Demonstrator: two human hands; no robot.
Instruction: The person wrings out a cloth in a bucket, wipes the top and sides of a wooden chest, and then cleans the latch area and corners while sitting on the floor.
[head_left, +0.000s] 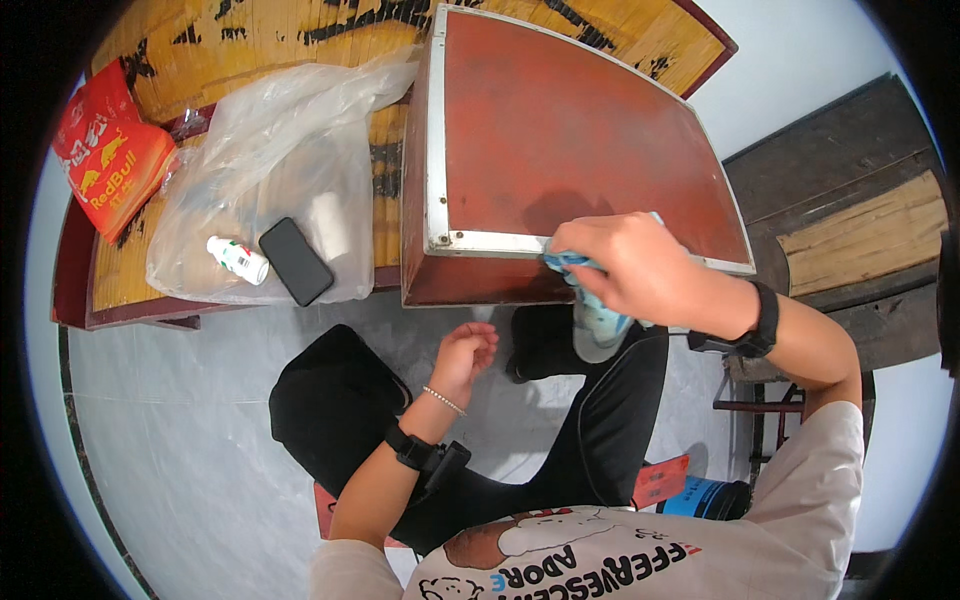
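A reddish-brown case (555, 135) with silver metal edging stands on the bamboo-slatted seat. My right hand (637, 262) grips a crumpled blue-and-white cloth (600, 315) against the metal trim (495, 243) along the near edge of its top. Part of the cloth hangs below the hand, down past the front side of the case. My left hand (465, 356) hovers over the floor between my knees, its fingers loosely bent and not fully closed. Nothing shows in it.
Left of the case, a translucent plastic bag (262, 157) lies beneath a black smartphone (296, 261) and a small white bottle (238, 259). A red Red Bull bag (112, 157) is at far left. Dark wooden furniture (832, 150) stands right. A blue-and-black container (705, 497) sits behind my right side.
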